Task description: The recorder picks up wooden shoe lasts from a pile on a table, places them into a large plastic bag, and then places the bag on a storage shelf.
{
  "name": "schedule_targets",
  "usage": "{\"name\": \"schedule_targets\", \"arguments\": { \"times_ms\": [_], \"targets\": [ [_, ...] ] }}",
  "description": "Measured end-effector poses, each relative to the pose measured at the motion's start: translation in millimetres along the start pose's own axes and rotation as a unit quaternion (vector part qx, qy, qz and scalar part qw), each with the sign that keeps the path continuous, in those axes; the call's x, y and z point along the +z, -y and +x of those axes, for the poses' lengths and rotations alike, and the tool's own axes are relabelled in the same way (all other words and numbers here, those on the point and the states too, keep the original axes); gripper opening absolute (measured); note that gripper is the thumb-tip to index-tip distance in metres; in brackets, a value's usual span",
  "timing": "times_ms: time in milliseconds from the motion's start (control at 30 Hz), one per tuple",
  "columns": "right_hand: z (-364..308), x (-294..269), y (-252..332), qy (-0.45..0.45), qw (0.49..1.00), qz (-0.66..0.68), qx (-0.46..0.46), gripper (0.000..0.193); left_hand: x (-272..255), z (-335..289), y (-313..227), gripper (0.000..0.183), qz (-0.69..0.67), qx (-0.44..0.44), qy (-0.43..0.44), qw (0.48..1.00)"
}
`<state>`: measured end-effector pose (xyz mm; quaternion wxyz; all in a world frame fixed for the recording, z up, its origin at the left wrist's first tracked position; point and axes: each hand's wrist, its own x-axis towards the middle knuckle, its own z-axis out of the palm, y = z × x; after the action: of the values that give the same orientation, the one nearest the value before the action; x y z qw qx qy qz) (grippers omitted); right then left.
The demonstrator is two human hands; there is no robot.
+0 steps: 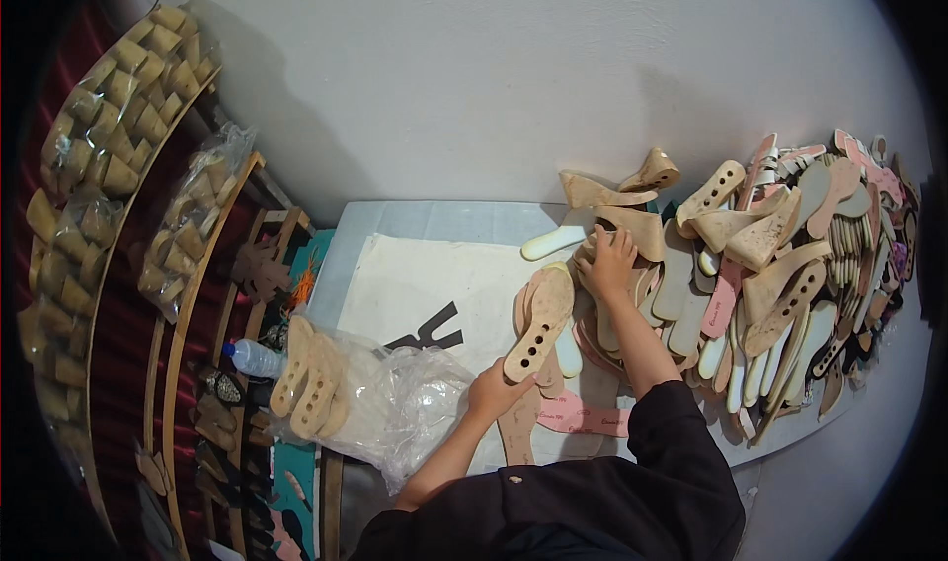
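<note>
My left hand [494, 393] is closed round the lower end of a beige wedge sole [549, 309], which has a row of dark holes. Under and beside it lie more flat insole pieces, among them a pink insole [583, 415] with printing. At the pile's left side, my right hand [609, 262] reaches over the soles, fingers spread and slightly bent, touching the pieces beneath. Right by its fingertips rests a beige wedge heel [637, 230]. A white insole with a yellow-green edge [553, 242] lies just left of that hand.
Heaped soles, wedges and insoles [780, 284] cover the table's right side. Left of my left arm are a clear plastic bag [410, 403], several holed wedge soles [314, 388] and a water bottle [255, 359]. Wooden shelves [188, 363] with bagged heel blocks [123, 117] line the left.
</note>
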<state>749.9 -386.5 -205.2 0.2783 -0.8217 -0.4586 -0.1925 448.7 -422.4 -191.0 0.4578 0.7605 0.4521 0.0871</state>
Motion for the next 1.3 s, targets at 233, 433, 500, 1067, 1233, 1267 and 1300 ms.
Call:
{"name": "schedule_targets", "arguments": {
  "times_ms": [233,433,500,1067,1233,1267,1300],
  "targets": [
    [-14.2,-13.4,-16.9,0.053,0.982,0.161,0.079,0.040,16.0,-1.7,5.4,0.069,0.091,0.089,-0.096,0.987],
    [-70.2,-85.9,-7.0,0.032,0.969,0.241,0.053,0.040,22.5,-1.8,2.1,0.057,-0.002,0.178,-0.167,0.970],
    [-98.1,-110.4,7.3,0.051,0.955,0.287,0.052,0.040,24.9,-5.1,-2.0,0.054,0.039,0.222,-0.193,0.955],
    [-229.9,-210.0,89.7,-0.042,0.935,0.352,-0.001,0.045,26.0,-50.7,43.4,0.084,0.057,0.258,-0.009,0.964],
    [-241.2,-204.9,83.0,-0.092,0.930,0.353,0.035,0.048,38.3,-65.5,24.7,0.095,0.071,0.270,0.003,0.960],
    [-241.6,-207.8,77.9,-0.086,0.936,0.337,0.056,0.046,48.9,-70.0,17.0,0.098,0.092,0.251,0.016,0.963],
    [-241.3,-210.0,76.3,-0.092,0.914,0.383,0.102,0.045,58.3,-75.0,8.9,0.099,0.086,0.239,0.018,0.967]
  ]
}}
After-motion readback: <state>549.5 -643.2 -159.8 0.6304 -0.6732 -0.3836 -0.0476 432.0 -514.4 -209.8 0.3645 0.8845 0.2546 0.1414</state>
